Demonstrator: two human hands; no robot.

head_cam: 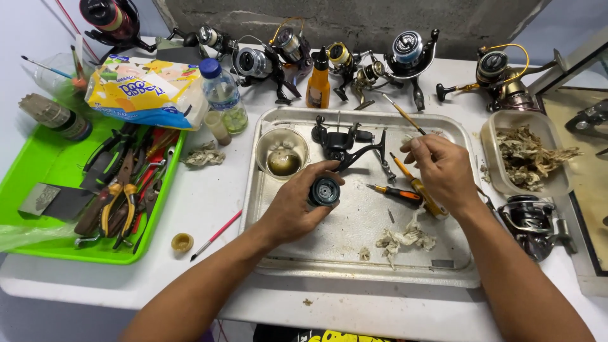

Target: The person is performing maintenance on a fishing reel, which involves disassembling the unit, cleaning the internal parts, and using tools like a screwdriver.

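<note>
My left hand (pixel 292 206) grips a small round black reel spool (pixel 324 190) above the metal tray (pixel 354 253). My right hand (pixel 442 170) holds a thin brush (pixel 400 112) whose handle slants up to the left. A black reel body (pixel 342 144) lies in the tray just beyond the spool. Next to it stands a small glass bowl (pixel 282 152) with dark liquid. Two orange-handled screwdrivers (pixel 405 187) lie under my right hand, with crumpled dirty tissue (pixel 405 239) in front of them.
A green tray (pixel 44 171) of pliers and tools sits at left. A tissue pack (pixel 147 90), water bottle (pixel 223 94), orange bottle (pixel 318 82) and several fishing reels (pixel 405 56) line the back. A plastic tub (pixel 525 152) of used tissue and another reel (pixel 531 218) stand right.
</note>
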